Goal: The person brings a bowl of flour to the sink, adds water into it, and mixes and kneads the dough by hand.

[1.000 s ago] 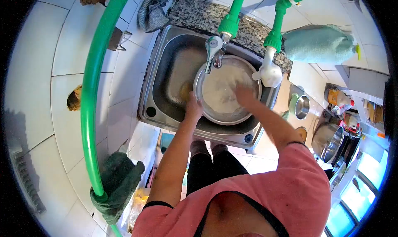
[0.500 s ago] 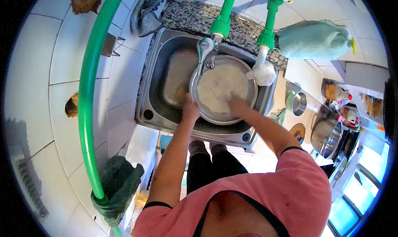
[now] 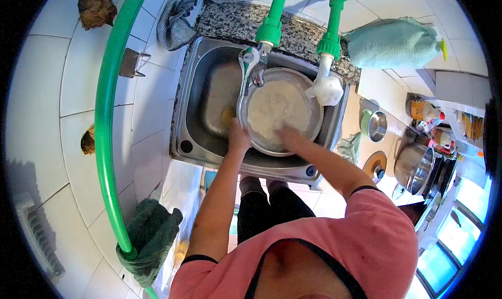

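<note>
A round metal basin (image 3: pixel 318 122) stands in the right part of the steel sink (image 3: pixel 180 126). Pale, whitish, cloudy stuff (image 3: pixel 277 103) fills much of it; whether this is grain, flour or liquid I cannot tell. At the basin's left rim, my left hand (image 3: pixel 239 137) is closed, gripping the edge. My right hand (image 3: pixel 289 138) reaches over the near rim, its fingers down in the pale stuff. Motion blurs those fingers, and their tips are hidden. Above the basin's left edge hangs a metal tap (image 3: pixel 256 69) with a lever handle.
Green pipes (image 3: pixel 271 27) come down behind the sink; one ends in a white tap (image 3: pixel 328 90) over the basin's right edge. To the right are a small pot (image 3: pixel 376 126), a glass lid (image 3: pixel 375 165) and a large steel pot (image 3: pixel 413 168). A grey cloth (image 3: pixel 175 24) hangs left.
My right hand has moved left and slightly down within the basin, and the surface of the pale stuff looks stirred. My left hand stays at the rim. The view has shifted slightly.
</note>
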{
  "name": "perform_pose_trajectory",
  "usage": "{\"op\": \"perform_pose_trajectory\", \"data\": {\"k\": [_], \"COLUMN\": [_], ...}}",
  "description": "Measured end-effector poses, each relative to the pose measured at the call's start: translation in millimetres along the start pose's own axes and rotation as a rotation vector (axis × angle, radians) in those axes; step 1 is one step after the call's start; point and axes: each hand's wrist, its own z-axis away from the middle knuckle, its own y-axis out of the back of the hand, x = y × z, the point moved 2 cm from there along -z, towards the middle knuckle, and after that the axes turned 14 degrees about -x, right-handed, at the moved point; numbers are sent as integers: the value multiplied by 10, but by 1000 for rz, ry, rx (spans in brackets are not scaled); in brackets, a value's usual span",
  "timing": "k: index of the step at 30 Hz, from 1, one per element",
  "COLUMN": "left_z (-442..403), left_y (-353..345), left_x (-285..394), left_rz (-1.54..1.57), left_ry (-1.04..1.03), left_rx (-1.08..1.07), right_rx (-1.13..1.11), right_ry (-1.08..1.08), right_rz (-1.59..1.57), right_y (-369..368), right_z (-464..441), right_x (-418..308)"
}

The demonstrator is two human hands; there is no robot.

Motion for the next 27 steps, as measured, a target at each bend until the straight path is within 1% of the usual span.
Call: {"op": "perform_pose_trajectory", "data": {"k": [2,3,5,7,8,9,10,11,12,14,16,18,19,20,21,23,24,25,26,27], "left_z": [-8,-35,-90,-42,-22,-17,-23,-17,-10,-6,-56,-60,-70,-83,-144,-178,-67,-2,-15,-1], "left_y": [-8,-11,-131,-136,-140,-121,-101,-80,-59,-58,-113,-120,-157,-195,-347,-312,-116,-8,-13,-20], "left_x": [-39,-63,-247,-221,-210,-161,-117,-65,-32,-75,-172,-171,-251,-331,-594,-497,-193,-16,-10,-38], "left_rz": [32,61,109,141,157,173,190,195,146,91,164,197,198,199,138,85,106,127,132,76], "left_ry": [-7,-14,23,4,-5,65,135,126,129,142,165,200,215,230,133,12,87,162,157,112], "left_rx": [-11,-28,-27,-30,-31,-59,-82,-83,-80,-79,-100,-120,-133,-146,-110,-66,-138,-209,-204,-121], "right_rx": [123,121,110,103,109,362,420,479,343,74,224,230,149,178,214,374,361,236,111,61], "right_ry": [207,213,110,-20,-38,-23,-37,-50,-91,107,279,269,130,91,55,-10,-151,-184,-215,-129], "right_rz": [49,178,292,191,110,120,102,83,36,80,294,423,-103,-218,-334,260,541,472,401,322], "right_y": [172,535,895,912,1056,932,658,375,173,245,566,810,1086,1128,1168,1078,942,787,640,484], "right_z": [-58,59,-442,-541,-236,-58,24,99,83,219,111,-385,-459,-454,-448,-172,139,315,416,426], "right_x": [-592,-809,-550,-34,87,179,176,183,137,-495,-860,-628,-479,-229,20,338,265,154,41,-115]}}
